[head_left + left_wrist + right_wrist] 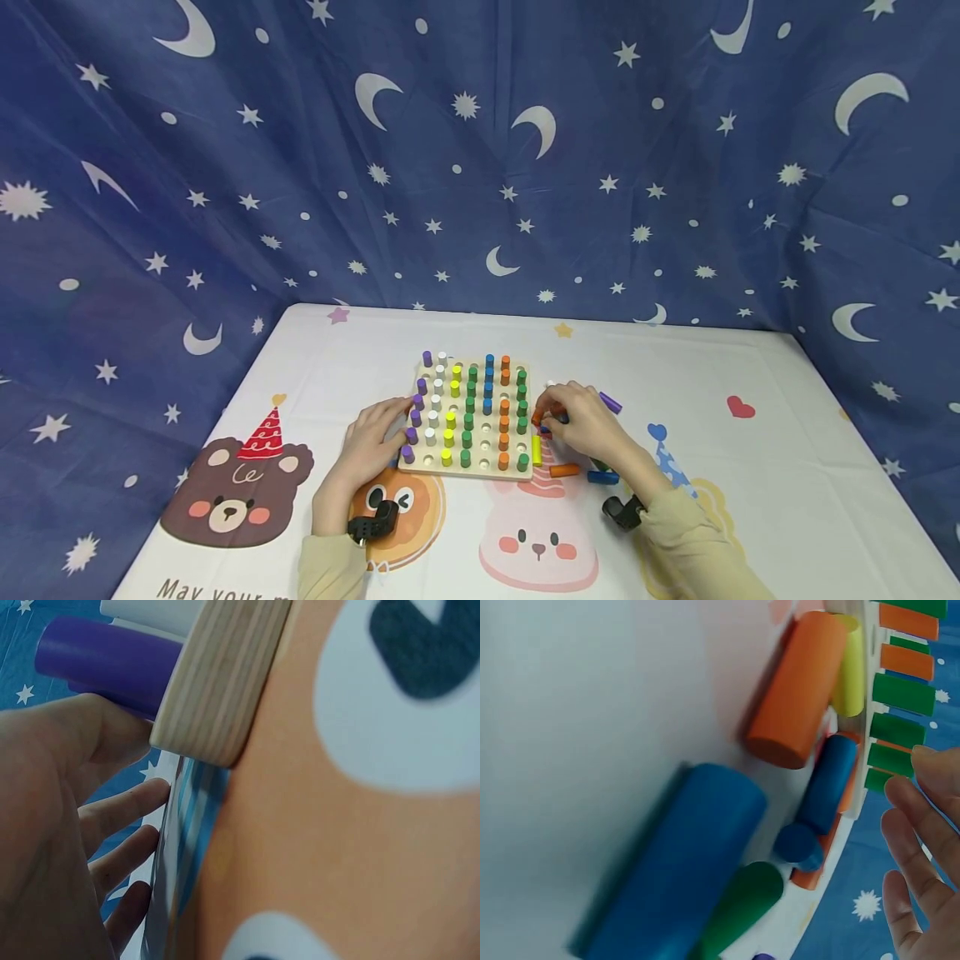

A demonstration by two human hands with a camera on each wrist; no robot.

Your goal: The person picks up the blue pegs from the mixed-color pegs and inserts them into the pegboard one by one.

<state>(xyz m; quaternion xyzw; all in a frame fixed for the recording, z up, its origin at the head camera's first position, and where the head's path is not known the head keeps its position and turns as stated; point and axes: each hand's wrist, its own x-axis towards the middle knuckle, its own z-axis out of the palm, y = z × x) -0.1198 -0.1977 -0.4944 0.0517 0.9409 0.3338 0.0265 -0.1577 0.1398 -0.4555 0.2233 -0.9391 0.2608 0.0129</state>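
Observation:
A wooden pegboard (468,472) lies on the table, with columns of coloured pegs standing in its holes. My left hand (370,442) rests at its left edge, thumb against the wood beside a purple peg (112,664); the other fingers spread loosely in the left wrist view. To the right of the board, my right hand (577,417) hovers over loose pegs with its fingers bent down in the head view. The right wrist view shows these fingers (907,825) relaxed, nothing between them, overlapping the green pegs (891,759). Below lie a blue peg (829,784) and an orange peg (799,690).
More loose pegs lie right of the board: a yellow one (536,451) along its edge, an orange one (564,471), a blue one (603,477) and a purple one (610,403). A printed white tablecloth (750,483) covers the table; a starry blue curtain (480,192) hangs behind.

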